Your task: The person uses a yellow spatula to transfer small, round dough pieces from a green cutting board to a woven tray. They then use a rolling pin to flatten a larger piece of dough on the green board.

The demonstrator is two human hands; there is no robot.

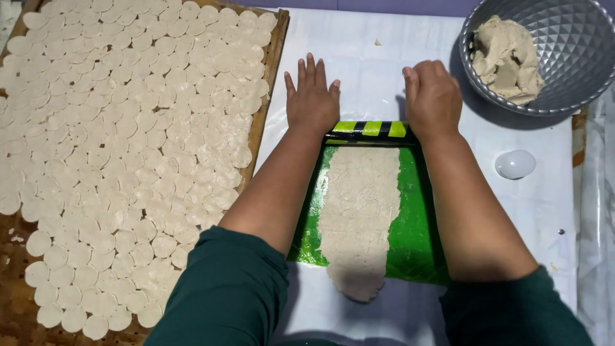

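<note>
My left hand (312,97) and my right hand (433,96) press palms down on a green and black striped rolling pin (370,130) that lies crosswise at the far end of a long flattened strip of pale dough (360,211). The dough lies on a green sheet (415,237) and its near end hangs past the sheet onto white plastic. Both hands have flat, extended fingers over the roller ends.
A woven tray (272,64) on the left holds several rows of small round dough discs (128,147). A metal bowl (570,57) at the far right holds a lump of dough (507,59). A small white round object (515,164) lies on the white table cover (359,45).
</note>
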